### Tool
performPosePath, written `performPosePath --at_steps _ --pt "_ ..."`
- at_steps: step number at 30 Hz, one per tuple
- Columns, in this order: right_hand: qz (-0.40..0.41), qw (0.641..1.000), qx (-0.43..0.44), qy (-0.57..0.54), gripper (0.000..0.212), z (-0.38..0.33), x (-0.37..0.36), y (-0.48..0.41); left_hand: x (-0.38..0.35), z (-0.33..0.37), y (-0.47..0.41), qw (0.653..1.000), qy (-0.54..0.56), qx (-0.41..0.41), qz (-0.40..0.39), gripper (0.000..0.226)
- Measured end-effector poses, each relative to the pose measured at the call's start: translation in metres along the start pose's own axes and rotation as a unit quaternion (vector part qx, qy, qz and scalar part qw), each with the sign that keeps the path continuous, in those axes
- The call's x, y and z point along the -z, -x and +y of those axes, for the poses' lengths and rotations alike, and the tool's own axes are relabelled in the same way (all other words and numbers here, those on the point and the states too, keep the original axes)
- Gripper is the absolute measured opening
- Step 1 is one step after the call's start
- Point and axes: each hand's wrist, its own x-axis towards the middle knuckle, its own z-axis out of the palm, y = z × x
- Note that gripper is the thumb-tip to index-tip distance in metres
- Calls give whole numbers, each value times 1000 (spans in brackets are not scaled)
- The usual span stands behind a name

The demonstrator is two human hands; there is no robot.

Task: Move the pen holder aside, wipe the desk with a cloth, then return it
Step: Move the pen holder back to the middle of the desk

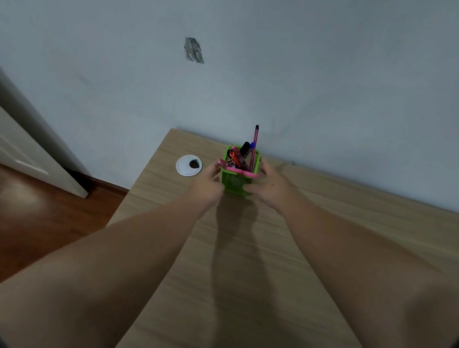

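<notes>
A green mesh pen holder (234,182) stands on the wooden desk (315,246) near its far left corner, close to the wall. Several pens and pink-handled scissors stick out of it; one pink pen rises tallest. My left hand (207,184) touches its left side, fingers curled against the mesh. My right hand (269,187) wraps its right side, thumb at the front and fingers reaching behind. Both hands hold the holder between them. No cloth is in view.
A round silver cable grommet (189,165) sits in the desk just left of the holder. The desk's left edge drops to a reddish wooden floor (7,215). A white door (4,137) stands open at far left. The grey wall (269,60) runs behind the desk.
</notes>
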Motion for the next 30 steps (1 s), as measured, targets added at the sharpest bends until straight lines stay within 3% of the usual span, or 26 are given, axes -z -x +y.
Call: performPosePath --at_steps 6,15,22,30 --pt "0 997 10 -71 76 -1 -5 -6 -6 -2 -2 999 40 -24 6 44" --pt "14 998 -6 -53 76 2 11 37 -19 4 30 996 63 -40 -41 43" --pt "55 994 -14 -89 75 14 44 101 -56 18 75 996 25 -41 -79 53" --pt "110 992 -28 -57 74 53 86 183 -111 27 141 988 -17 -40 -146 57"
